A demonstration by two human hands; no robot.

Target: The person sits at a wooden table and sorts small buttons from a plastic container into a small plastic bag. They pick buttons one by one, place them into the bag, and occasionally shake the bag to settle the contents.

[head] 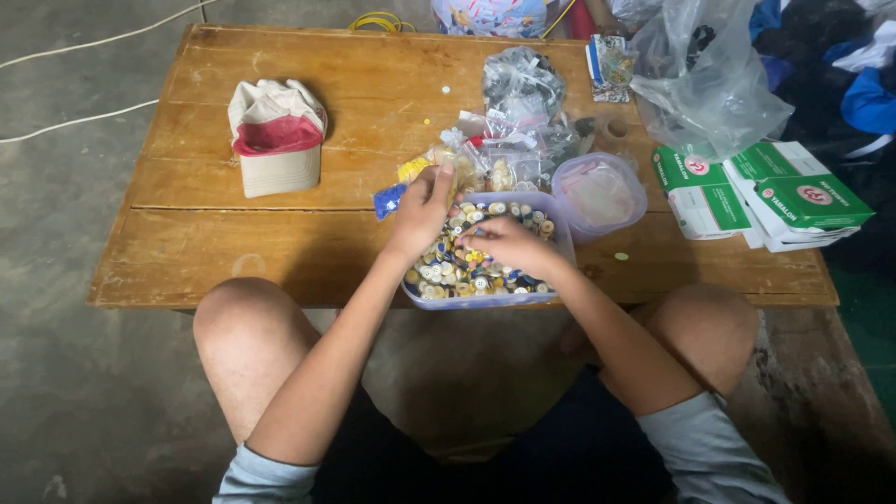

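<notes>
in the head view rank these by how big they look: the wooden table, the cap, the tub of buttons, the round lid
1. wooden table, by far the largest.
2. tub of buttons and cap: they look much alike; the hands cover part of the tub, so I won't rank them.
3. round lid, smallest, though not by much.

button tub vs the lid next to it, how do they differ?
The clear tub is rectangular and deep; the lid looks rounder and shallow. The tub is heaped with mixed buttons; the lid looks empty. Both hands, left hand and right hand, are in the tub; neither touches the lid. The tub overhangs the near edge of the wooden table; the lid lies further in. Both are translucent, purple-tinted plastic.
</notes>
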